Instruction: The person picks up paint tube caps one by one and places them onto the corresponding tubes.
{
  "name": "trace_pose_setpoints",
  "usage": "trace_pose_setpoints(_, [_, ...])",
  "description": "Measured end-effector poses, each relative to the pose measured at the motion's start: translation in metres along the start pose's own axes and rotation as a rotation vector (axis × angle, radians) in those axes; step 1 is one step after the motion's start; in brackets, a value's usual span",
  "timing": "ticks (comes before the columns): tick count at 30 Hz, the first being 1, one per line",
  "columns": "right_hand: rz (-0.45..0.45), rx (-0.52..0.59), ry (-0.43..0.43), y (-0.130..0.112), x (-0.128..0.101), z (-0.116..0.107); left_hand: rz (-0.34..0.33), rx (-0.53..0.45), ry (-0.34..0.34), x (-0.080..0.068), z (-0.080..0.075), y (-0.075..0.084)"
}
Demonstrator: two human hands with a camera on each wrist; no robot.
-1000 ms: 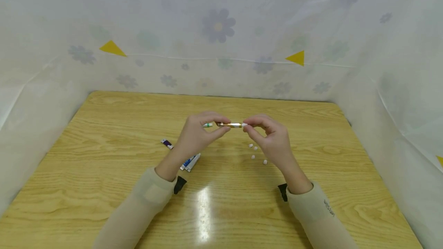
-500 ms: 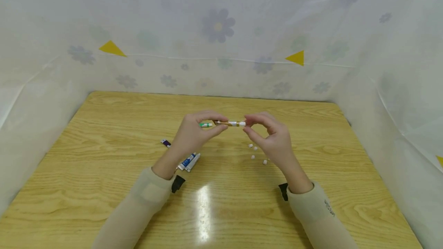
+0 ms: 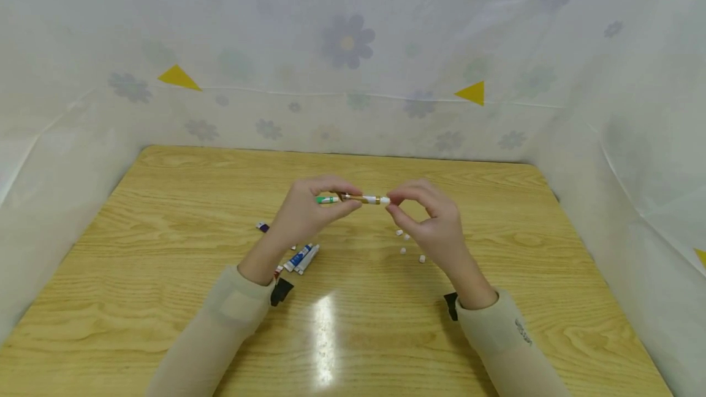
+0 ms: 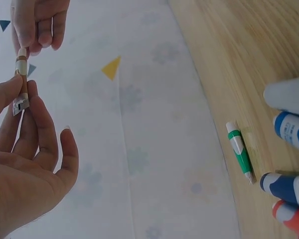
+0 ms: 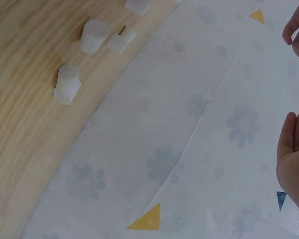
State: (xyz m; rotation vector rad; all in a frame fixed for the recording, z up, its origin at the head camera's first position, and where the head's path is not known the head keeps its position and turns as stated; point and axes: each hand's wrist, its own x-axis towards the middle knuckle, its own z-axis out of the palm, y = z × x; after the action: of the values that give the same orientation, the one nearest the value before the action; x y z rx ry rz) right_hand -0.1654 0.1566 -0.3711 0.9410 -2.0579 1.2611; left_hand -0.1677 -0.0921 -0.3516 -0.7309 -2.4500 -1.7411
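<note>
Fingers (image 3: pixel 353 192) of both hands pinch tube (image 3: pixel 365 199), cap probably on.

Gold-and-white tube (image 3: pixel 366 199) with a green end, blue and red tubes (image 3: pixel 300 258) on the light wood-grain tabletop (image 3: pixel 165 213), white caps (image 3: pixel 410 247), pale flowered curtain (image 3: pixel 347 41) with yellow triangles.

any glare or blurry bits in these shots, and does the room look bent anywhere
Head view: a white glare streak on the table, and the backdrop edges bow from the wide lens. Left wrist view: the tubes at the right edge are soft. Right wrist view: the white caps look slightly blurred, and the table edge curves.
</note>
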Motion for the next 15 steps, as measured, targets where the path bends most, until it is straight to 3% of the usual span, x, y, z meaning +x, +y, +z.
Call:
trace_pose_setpoints(6, [0.01, -0.011, -0.018, -0.0006, -0.0013, 0.0006, 0.006, 0.002, -0.009, -0.0015, 0.0036, 0.0013])
trace_pose_setpoints(15, [0.037, 0.002, -0.036, 0.0003, -0.0014, -0.0004, 0.125, 0.11, 0.025, -0.0012, 0.0071, 0.0022])
